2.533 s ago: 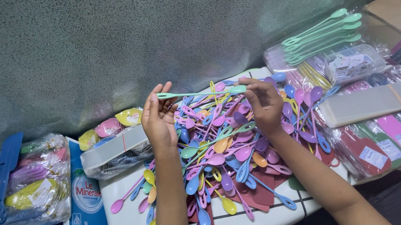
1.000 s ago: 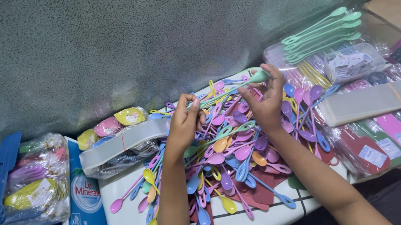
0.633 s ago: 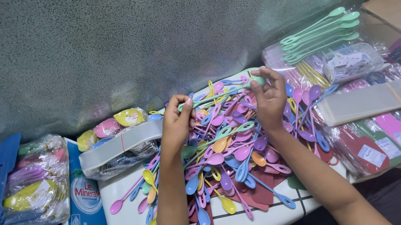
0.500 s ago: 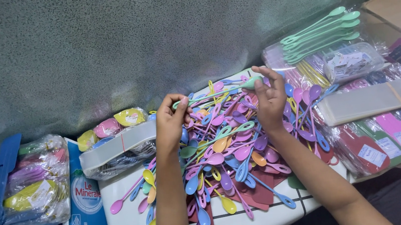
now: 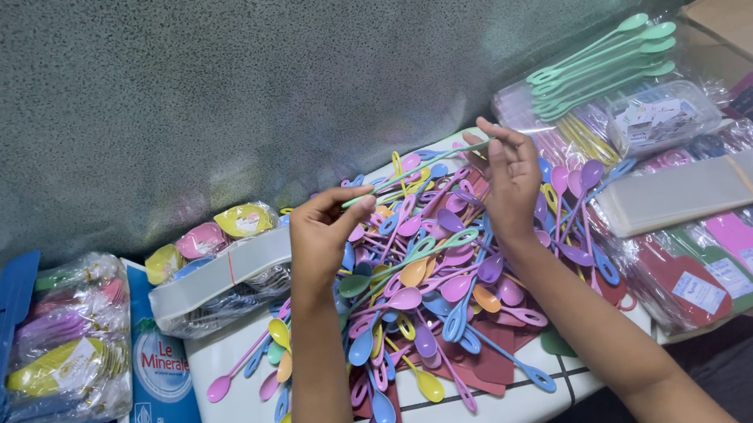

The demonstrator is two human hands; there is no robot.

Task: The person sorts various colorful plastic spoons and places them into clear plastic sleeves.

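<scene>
Both hands have lifted slightly: left hand and right hand pinch a green spoon by its ends above the spoon pile. Bagged spoons lie right, a wrapped bundle left, a blue spatula far left.

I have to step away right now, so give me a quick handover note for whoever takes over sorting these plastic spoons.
Left hand and right hand together pinch a small bunch of green spoons, held level above the pile of mixed spoons on the white table. Done: one batch of green spoons lies on the clear packets at far right. Left: most of the pile is still mixed colours, unsorted.
</scene>
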